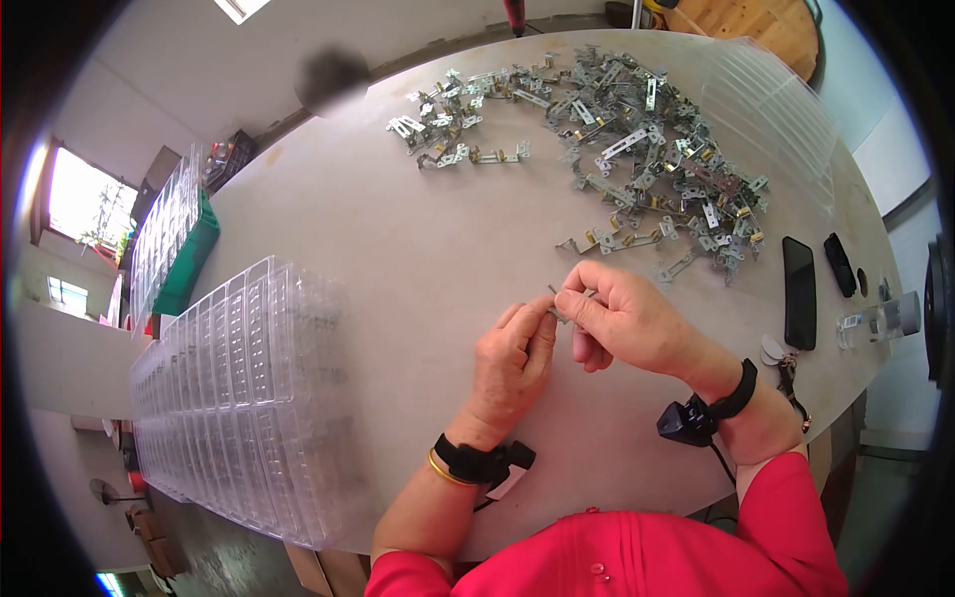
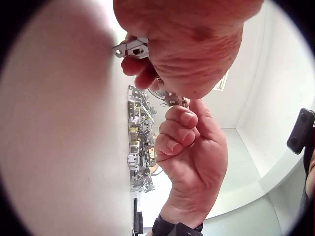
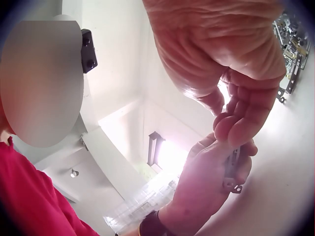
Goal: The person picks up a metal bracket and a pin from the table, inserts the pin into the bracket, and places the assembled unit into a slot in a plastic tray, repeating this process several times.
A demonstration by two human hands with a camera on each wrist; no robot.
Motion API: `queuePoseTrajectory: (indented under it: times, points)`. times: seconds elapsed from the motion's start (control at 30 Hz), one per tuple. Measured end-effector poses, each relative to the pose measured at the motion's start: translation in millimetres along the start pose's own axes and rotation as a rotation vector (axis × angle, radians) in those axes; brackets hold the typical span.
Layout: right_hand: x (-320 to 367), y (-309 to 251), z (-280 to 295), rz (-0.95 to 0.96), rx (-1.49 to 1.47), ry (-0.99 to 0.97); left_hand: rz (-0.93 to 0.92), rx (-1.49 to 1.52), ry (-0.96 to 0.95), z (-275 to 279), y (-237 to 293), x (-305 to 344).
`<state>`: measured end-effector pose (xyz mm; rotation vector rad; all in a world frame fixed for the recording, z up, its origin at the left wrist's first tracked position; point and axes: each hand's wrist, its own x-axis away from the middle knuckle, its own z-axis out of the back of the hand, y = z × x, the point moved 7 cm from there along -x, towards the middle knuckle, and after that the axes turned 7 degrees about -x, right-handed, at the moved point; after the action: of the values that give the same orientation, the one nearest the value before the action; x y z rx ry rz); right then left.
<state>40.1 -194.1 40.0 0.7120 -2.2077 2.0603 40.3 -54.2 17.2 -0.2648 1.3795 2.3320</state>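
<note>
Over the table's front half, my left hand (image 1: 512, 363) and right hand (image 1: 632, 318) meet at the fingertips. The left hand grips a small metal bracket (image 2: 132, 49), whose end with a round hole sticks out past the fingers. In the right wrist view the bracket (image 3: 230, 182) lies along the left palm, partly covered by the fingers. My right thumb and forefinger pinch the bracket's other end, where thin metal shows between the hands in the head view. Most of the bracket is hidden by the fingers.
A large heap of metal brackets (image 1: 647, 149) lies across the far right, with a smaller group (image 1: 443, 119) left of it. Stacked clear plastic trays (image 1: 229, 398) stand at left. A phone (image 1: 799, 294), keys and a bottle (image 1: 880, 320) lie at the right edge.
</note>
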Motion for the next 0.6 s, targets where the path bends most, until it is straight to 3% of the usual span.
queuePoseTrajectory:
  times: [0.2, 0.27, 0.37, 0.47, 0.53, 0.6]
  points:
    - [1, -1, 5, -0.039, 0.207, -0.004, -0.044, -0.035, -0.072, -2, 6, 1]
    - [-3, -8, 13, 0.272, 0.334, 0.101, -0.060, -0.066, -0.117, -4, 8, 1]
    - [-2, -18, 21, 0.346, 0.326, 0.233, -0.110, 0.002, -0.184, -11, 13, 3]
    - [2, -20, 26, 0.218, 0.112, 0.255, 0.017, 0.219, -0.102, -7, 4, 4]
    - [6, -24, 20, 0.153, 0.097, 0.223, 0.402, 0.438, -0.085, -4, -18, 8]
    - [6, -17, 16, 0.087, 0.081, 0.188, 0.445, 0.498, -0.059, 0, -20, 6]
